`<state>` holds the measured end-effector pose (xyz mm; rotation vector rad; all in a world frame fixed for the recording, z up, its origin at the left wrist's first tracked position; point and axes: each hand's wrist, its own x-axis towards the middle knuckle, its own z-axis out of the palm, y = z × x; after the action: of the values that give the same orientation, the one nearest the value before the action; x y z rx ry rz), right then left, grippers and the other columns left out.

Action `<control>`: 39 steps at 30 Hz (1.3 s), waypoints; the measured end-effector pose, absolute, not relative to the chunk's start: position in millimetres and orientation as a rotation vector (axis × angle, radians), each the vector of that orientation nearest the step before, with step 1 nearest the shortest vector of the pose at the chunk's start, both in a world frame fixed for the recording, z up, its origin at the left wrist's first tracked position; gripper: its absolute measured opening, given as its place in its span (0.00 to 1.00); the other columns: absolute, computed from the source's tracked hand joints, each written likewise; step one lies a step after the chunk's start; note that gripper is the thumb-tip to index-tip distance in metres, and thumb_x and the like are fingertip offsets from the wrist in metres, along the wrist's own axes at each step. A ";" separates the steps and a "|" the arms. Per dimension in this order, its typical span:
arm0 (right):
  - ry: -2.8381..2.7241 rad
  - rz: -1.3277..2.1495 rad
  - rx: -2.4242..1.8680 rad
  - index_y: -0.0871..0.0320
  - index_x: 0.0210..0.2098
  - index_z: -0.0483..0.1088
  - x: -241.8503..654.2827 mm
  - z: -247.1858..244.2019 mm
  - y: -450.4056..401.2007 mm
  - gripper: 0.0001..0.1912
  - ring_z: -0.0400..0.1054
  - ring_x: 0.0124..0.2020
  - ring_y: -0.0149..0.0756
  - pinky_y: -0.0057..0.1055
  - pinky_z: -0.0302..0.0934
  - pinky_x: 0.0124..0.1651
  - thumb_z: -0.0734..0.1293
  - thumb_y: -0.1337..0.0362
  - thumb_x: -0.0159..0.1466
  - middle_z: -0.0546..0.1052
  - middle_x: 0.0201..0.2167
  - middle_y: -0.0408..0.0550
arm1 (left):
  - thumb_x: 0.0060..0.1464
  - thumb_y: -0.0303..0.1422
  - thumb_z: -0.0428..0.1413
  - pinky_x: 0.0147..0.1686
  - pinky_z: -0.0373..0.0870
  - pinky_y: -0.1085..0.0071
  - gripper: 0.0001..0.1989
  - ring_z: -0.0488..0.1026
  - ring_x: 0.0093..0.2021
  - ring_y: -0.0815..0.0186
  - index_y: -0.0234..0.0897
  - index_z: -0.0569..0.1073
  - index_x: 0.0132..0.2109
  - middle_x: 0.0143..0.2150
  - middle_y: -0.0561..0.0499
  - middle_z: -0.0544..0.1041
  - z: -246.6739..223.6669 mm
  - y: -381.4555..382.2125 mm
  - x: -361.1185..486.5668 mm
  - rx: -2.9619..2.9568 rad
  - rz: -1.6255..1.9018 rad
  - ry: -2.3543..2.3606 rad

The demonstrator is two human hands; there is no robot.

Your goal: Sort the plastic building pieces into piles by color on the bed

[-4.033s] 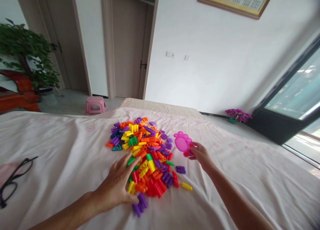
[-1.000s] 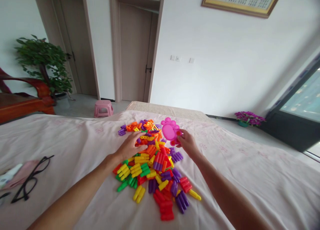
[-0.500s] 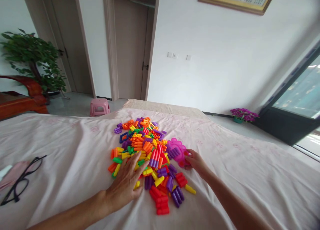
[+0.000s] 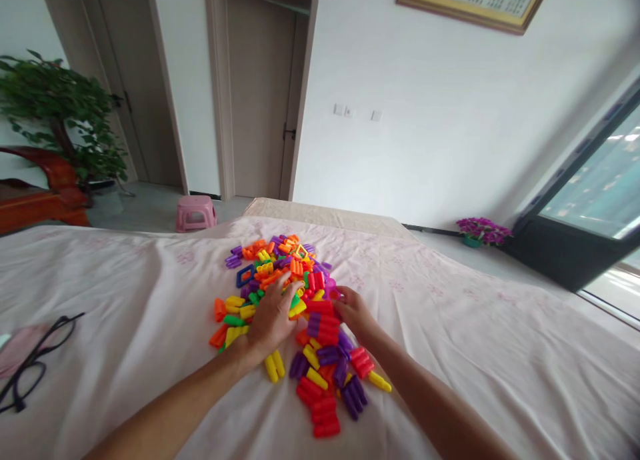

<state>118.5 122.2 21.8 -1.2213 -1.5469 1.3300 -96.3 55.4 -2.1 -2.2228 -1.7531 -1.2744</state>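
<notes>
A heap of toy building blocks [image 4: 329,355] in red, orange, yellow, green and purple lies on the pale cloth. My left hand [image 4: 273,317] rests over the heap's left-middle part, its fingers reaching forward and apart. Yellow and green blocks [image 4: 297,305] lie right beside its fingers. At the heap's right side, my right hand [image 4: 354,315] has its fingers closed at the edge of a pink scalloped piece [image 4: 331,285]. Blocks and my fingers hide most of that piece. Red and purple joined blocks [image 4: 324,328] sit just left of my right hand.
Black-framed glasses [image 4: 37,363] and a pink cloth [image 4: 25,350] lie at the left on the patterned bedcover [image 4: 450,353]. Beyond stand a pink stool [image 4: 196,213], a leafy plant [image 4: 65,120], a wooden armchair [image 4: 45,187] and purple flowers [image 4: 483,231].
My right hand has moved left with the pink piece, which now shows far less. My left hand has shifted forward and right. Blocks between the hands have been disturbed.
</notes>
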 end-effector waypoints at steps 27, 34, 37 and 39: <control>-1.419 1.241 -1.560 0.61 0.53 0.70 291.9 24.4 91.6 0.30 0.78 0.28 0.42 0.31 0.71 0.25 0.73 0.57 0.54 0.80 0.29 0.49 | 0.57 0.51 0.59 0.74 0.43 0.41 0.37 0.50 0.77 0.47 0.52 0.63 0.71 0.78 0.43 0.56 -7.2 -47.4 -40.0 -2.792 -0.572 -0.986; -1.568 1.270 -1.523 0.62 0.55 0.70 273.2 10.5 62.5 0.32 0.68 0.19 0.34 0.27 0.62 0.18 0.71 0.53 0.53 0.71 0.20 0.37 | 0.62 0.49 0.54 0.74 0.46 0.40 0.30 0.55 0.75 0.50 0.50 0.66 0.68 0.76 0.42 0.61 -6.1 -25.5 -18.1 -2.702 -0.607 -0.968; -1.644 1.256 -1.490 0.62 0.56 0.69 247.2 12.7 61.0 0.32 0.68 0.18 0.33 0.27 0.64 0.19 0.69 0.53 0.56 0.72 0.20 0.37 | 0.63 0.45 0.55 0.71 0.53 0.39 0.29 0.59 0.73 0.50 0.51 0.64 0.69 0.74 0.41 0.64 -7.4 -15.4 -17.0 -2.661 -0.657 -0.981; -1.649 1.313 -1.472 0.61 0.55 0.69 229.7 13.8 59.7 0.31 0.69 0.19 0.33 0.28 0.65 0.20 0.69 0.52 0.56 0.74 0.22 0.39 | 0.64 0.40 0.54 0.70 0.57 0.41 0.26 0.61 0.72 0.51 0.51 0.66 0.68 0.73 0.42 0.65 -8.7 -6.1 -21.0 -2.608 -0.697 -0.982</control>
<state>229.7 59.7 13.8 -1.4722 -1.6495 1.3132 -21.0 -6.1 -8.7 -2.6080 -0.9821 -0.6972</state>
